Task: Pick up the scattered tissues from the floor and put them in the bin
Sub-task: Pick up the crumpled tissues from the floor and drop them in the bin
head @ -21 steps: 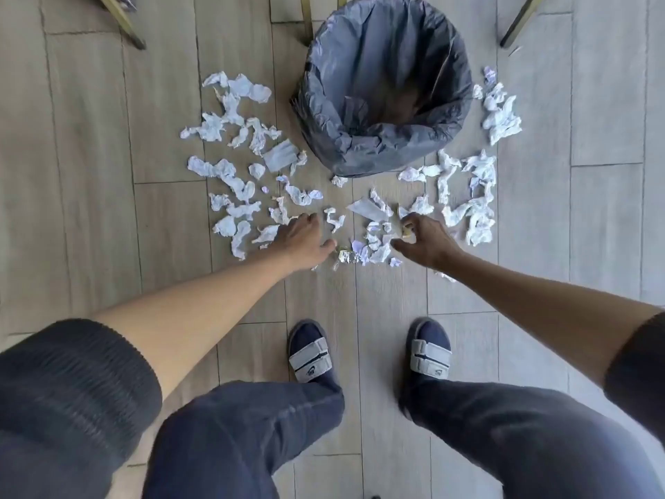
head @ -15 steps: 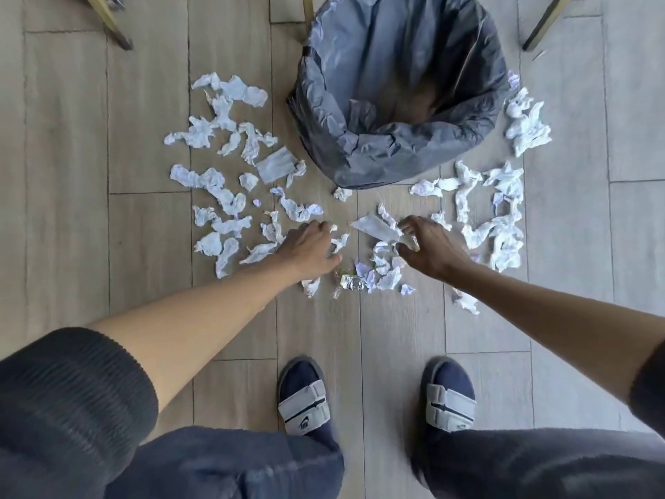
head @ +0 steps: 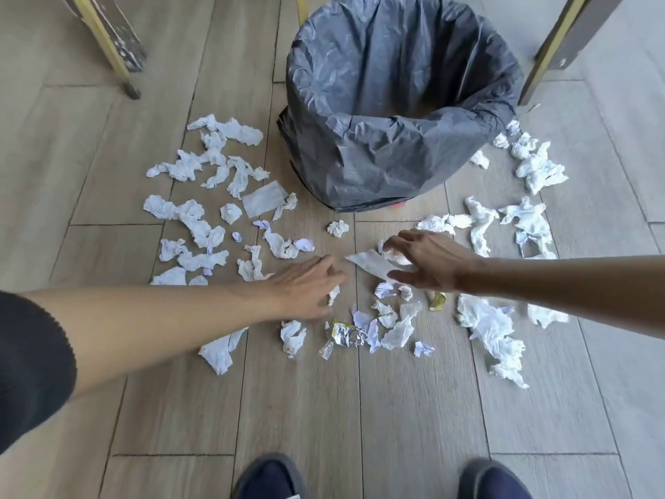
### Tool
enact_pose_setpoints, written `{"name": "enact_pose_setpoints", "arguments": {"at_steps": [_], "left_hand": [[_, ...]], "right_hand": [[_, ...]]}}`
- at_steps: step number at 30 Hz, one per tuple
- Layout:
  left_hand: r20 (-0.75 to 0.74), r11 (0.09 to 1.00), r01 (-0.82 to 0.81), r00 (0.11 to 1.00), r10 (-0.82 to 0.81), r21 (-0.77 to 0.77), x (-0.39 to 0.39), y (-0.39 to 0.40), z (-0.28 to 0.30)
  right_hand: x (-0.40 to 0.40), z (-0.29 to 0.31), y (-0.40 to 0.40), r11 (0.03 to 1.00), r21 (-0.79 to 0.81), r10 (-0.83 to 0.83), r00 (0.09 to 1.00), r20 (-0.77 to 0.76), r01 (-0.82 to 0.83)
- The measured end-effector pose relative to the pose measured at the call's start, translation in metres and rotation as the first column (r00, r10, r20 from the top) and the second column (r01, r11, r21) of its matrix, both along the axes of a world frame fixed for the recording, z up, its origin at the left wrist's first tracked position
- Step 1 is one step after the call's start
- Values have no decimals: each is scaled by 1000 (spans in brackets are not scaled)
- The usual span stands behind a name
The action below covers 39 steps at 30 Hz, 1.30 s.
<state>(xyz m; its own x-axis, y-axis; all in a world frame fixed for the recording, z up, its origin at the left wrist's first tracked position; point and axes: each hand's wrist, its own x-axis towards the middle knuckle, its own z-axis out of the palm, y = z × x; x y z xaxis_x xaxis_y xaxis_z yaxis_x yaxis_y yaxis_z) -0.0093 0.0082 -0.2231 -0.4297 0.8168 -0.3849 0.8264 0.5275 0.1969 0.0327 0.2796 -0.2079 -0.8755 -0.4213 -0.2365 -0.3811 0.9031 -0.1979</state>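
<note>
We are at the gathering step, with almost all of the work ahead of us. The scattered tissues [head: 201, 228] lie across the wooden floor [head: 360, 408] in three loose groups: a wide patch to the left of the bin [head: 399, 113], another to its right, and a smaller cluster just in front of our shoes [head: 268, 477], mixed with a crumpled foil wrapper [head: 345, 334]. The bin, lined with a dark bag, stands upright at the top centre, mouth open; we cannot see any tissue inside it.

Our left hand [head: 306, 286] reaches low over the floor with fingers extended and relaxed, holding nothing that we can see, though a small tissue scrap [head: 334, 294] peeks out just beside its fingertips. Our right hand [head: 428, 262] is spread over a flat folded tissue [head: 370, 264], fingers curving down toward a crumpled piece at its far edge; whether it has actually closed on anything we cannot tell.

The next move, as we judge it, calls for closing the fingers round the pieces under each hand, sweeping neighbours into a handful, then lifting both up and forward over the bin's rim. Light, torn scraps may slip out, so a firm bunching grip seems wise.
</note>
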Motion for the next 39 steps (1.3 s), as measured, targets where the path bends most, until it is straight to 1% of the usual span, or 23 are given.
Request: {"name": "enact_pose_setpoints", "arguments": {"at_steps": [2,3,6,7,9,11,14,16,19,21,24,26,27,29,30,31,33,35,36,37,39], "left_hand": [[-8,994,88,996,-88,-58,4,-3,5],[-1,994,83,996,-84,-70,5,-3,6],[47,999,-13,999,15,-47,7,1,6],[67,999,-16,998,19,-47,7,3,5],[101,997,20,995,-13,-74,2,5,5],[119,997,16,993,-7,-76,-4,7,10],[126,993,-120,985,119,-6,-7,9,19],[150,980,-195,971,188,32,-5,9,26],[207,977,-209,958,197,40,-3,7,38],[252,972,-235,941,225,13,-5,5,43],[264,948,-308,911,318,-79,-8,6,46],[237,955,-279,926,295,-98,-11,9,47],[205,966,-245,944,258,-84,-12,11,48],[118,982,-183,975,188,-52,-15,18,45],[83,983,-180,980,183,-40,-16,24,44],[67,981,-189,979,191,-31,-17,31,41],[68,981,-194,978,195,-26,-18,46,34],[127,978,-199,971,205,-55,-17,62,27],[145,977,-199,967,208,-74,-17,70,22],[157,981,-169,971,182,-92,-15,77,18],[122,989,-84,988,99,-122,-15,87,7]], "right_hand": [[-8,14,-7,993,97,57,997,45,-61],[-11,18,-10,989,137,53,996,75,-63],[-9,17,-17,993,113,-61,988,143,45],[-6,15,-18,992,114,-67,983,172,48],[1,10,-17,991,136,-33,972,232,1],[6,8,-14,994,109,-33,964,262,4],[7,4,-8,989,4,-143,949,281,148],[5,7,-7,983,-28,-170,953,252,182],[-2,18,-7,967,-104,-202,951,235,231],[-8,27,-8,936,-160,-269,931,247,314],[-17,40,-8,866,-198,-408,878,251,459],[-20,43,-8,816,-199,-488,831,266,542],[-21,44,-6,775,-217,-526,796,300,594],[-19,43,0,644,-285,-581,696,423,710],[-17,44,1,606,-290,-589,663,463,741],[-14,45,2,602,-276,-597,652,467,749],[-8,45,5,655,-223,-596,675,436,722],[-1,45,8,702,-158,-591,692,416,694],[4,44,11,711,-141,-586,691,424,689],[7,43,15,718,-127,-580,688,436,685],[14,44,24,726,-119,-566,687,455,677]]}}
